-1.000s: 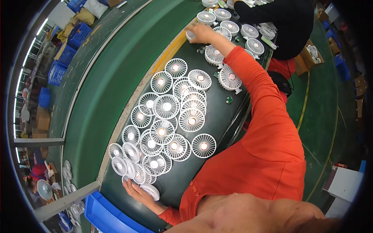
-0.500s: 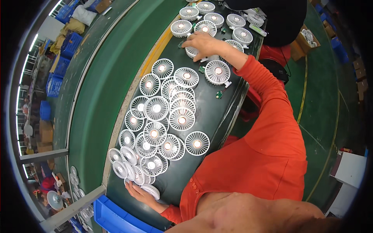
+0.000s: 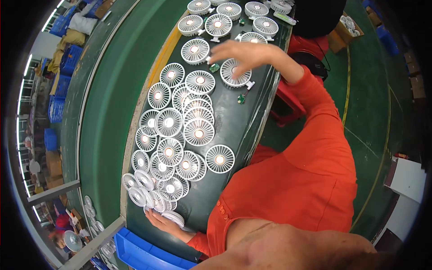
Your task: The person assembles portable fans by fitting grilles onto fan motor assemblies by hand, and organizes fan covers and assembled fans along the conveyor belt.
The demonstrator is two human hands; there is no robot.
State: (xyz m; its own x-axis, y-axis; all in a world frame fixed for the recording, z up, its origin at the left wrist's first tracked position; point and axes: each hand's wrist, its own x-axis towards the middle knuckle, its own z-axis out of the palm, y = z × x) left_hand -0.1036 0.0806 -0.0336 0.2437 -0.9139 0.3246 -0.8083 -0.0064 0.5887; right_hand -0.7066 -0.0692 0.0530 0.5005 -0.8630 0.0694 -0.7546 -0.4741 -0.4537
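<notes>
My left hand (image 3: 164, 223) lies at the near end of the table, fingers stretched out beside a small tilted stack of white round fan grilles (image 3: 174, 218). The stack rests against its palm side, and its thumb is hidden. Over a white fan head (image 3: 234, 80) with a short white stem hovers my right hand (image 3: 246, 54), fingers apart and nothing visible in them. Another fan head (image 3: 195, 50) stands just left of its fingertips. A small green circuit board (image 3: 214, 67) sits below those fingers, and a second board (image 3: 241, 98) hangs near the stem.
Loose overlapping grilles (image 3: 198, 132) cover the middle of the dark green table (image 3: 234, 121). More fan heads (image 3: 218, 25) stand at the far end. A blue tray (image 3: 148, 252) is by the near edge, a green conveyor belt (image 3: 105, 103) to the left, a red stool (image 3: 288, 105) to the right.
My right hand has let go of a fan head, which now stands uncovered, and has moved right over another one. My left hand stays by the stacked grilles. The view has shifted slightly.
</notes>
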